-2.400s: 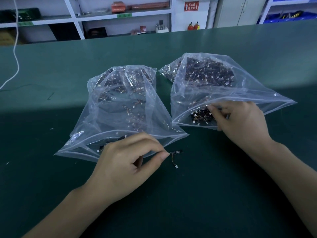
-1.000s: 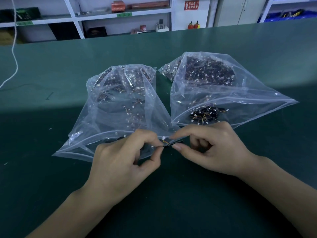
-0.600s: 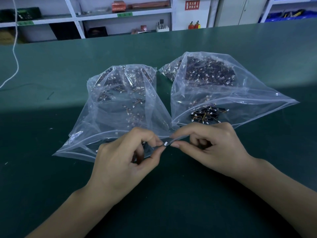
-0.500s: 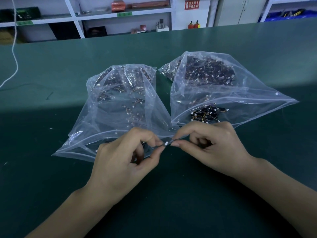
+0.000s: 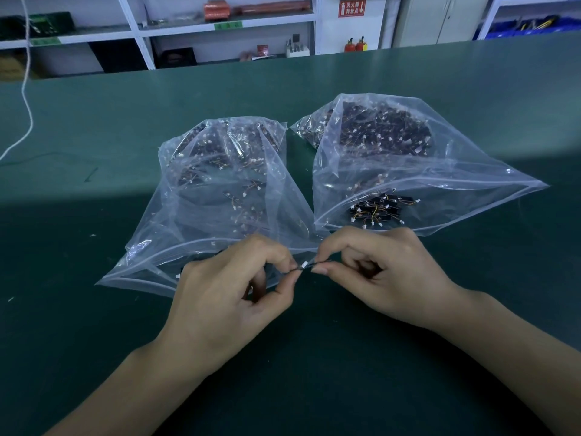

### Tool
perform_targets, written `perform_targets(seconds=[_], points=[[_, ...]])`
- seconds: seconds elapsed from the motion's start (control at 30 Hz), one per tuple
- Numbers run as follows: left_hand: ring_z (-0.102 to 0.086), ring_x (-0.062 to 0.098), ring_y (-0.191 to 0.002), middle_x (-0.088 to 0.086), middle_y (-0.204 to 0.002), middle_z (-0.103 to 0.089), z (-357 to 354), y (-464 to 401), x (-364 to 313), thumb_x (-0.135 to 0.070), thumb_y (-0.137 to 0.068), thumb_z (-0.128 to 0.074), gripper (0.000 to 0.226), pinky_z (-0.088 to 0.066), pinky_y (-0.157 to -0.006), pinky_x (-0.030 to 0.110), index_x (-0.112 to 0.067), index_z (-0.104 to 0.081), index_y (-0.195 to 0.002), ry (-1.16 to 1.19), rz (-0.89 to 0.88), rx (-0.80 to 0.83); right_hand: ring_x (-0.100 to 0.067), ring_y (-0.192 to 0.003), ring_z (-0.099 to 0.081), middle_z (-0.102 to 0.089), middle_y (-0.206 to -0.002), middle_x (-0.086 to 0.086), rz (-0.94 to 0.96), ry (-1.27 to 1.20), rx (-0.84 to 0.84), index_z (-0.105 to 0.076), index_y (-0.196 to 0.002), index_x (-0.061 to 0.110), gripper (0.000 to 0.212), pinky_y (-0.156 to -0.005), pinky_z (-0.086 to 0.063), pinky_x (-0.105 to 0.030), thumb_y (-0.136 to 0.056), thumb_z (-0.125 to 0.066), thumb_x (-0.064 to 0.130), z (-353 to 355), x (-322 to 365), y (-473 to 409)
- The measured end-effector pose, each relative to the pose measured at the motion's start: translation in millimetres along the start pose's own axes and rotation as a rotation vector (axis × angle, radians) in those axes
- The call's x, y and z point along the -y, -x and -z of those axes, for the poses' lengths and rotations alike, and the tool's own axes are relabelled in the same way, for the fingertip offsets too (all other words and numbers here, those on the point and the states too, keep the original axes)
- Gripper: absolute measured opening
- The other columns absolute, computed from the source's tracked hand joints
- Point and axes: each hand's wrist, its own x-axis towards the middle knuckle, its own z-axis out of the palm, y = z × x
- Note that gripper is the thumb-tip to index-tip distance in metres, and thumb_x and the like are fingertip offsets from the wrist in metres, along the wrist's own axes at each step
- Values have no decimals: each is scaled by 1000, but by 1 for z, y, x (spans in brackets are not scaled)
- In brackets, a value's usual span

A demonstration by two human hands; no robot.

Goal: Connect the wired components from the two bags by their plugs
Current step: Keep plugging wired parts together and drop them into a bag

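Two clear plastic bags lie open on the green table, the left bag (image 5: 220, 196) and the right bag (image 5: 408, 165), both full of small black wired components with white plugs. Just in front of the bags, my left hand (image 5: 226, 297) and my right hand (image 5: 377, 272) meet fingertip to fingertip. Each pinches a small wired component between thumb and forefinger. A white plug (image 5: 304, 264) shows between the two pinches, where the parts touch. The components themselves are mostly hidden by my fingers.
A loose cluster of components (image 5: 380, 209) lies at the mouth of the right bag. The green table (image 5: 314, 372) stretches wide on all sides. A white cord (image 5: 25, 99) hangs at far left. Shelves stand behind the table's far edge.
My right hand left the right bag's mouth and came to my left hand in front of the bags. Both hands now pinch the parts together; the last half second shows hardly any motion.
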Motion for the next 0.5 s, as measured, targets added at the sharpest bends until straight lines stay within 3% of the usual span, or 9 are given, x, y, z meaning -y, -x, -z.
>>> perform_targets(seconds=[0.07, 0.2, 0.33, 0.5], points=[[-56, 3, -62, -15, -83, -66, 0, 0, -1, -28, -94, -76, 19, -47, -54, 19, -34, -59, -101, 4, 0, 9, -10, -49, -30, -33, -57, 8, -8, -6, 5, -72, -99, 17, 16, -50, -30, -21, -101, -70, 33, 0, 0, 0], [-48, -8, -63, -38, -87, -49, 1, -2, -4, -23, -91, -76, 20, -43, -56, 13, -32, -62, -103, -15, -29, 26, -8, -50, -29, -31, -58, 10, -26, -13, -2, -72, -99, 17, 16, -51, -29, -19, -100, -71, 32, -1, 0, 1], [-48, -4, -61, -37, -88, -48, 1, -3, -5, -22, -91, -75, 20, -44, -53, 18, -31, -60, -100, -6, -39, 36, -10, -49, -29, -29, -58, 11, -7, -1, 21, -73, -98, 15, 17, -50, -29, -21, -101, -70, 31, 0, 0, 0], [-49, -2, -61, -40, -90, -48, 2, -4, -6, -20, -90, -76, 22, -42, -56, 14, -31, -60, -100, -4, -51, 55, -10, -49, -31, -32, -57, 9, -26, -8, 23, -72, -101, 17, 15, -51, -30, -20, -100, -71, 32, -1, -1, 1]])
